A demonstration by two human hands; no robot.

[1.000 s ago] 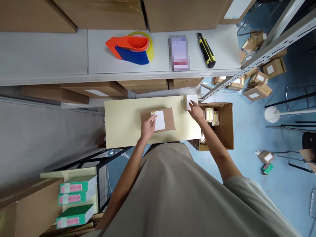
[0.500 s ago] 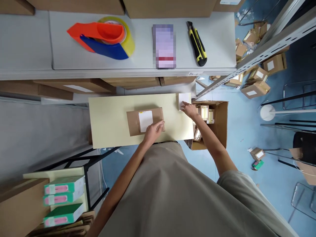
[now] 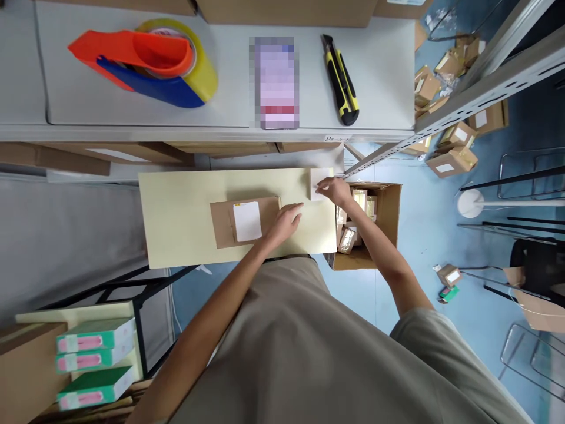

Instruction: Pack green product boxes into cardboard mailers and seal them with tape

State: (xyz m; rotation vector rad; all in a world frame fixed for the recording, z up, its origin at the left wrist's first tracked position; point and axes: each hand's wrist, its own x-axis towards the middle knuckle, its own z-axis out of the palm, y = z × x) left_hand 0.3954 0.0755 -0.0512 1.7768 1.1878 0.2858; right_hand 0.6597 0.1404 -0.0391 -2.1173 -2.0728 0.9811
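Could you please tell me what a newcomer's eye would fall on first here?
Probably the orange-and-blue tape dispenser at the left on the grey shelf, then the utility knife towards that shelf's right end. Below, on the cream tabletop, lies a labelled cardboard box beside the left hand, with the right hand at a white stack near the tabletop's right end.

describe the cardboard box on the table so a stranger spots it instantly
Below the grey shelf in the picture is a long, pale yellow tabletop. Near its middle, beside the left hand, lies a cardboard box. Unlike the smaller white rectangular item at the right hand, it is brown with a white label on top.
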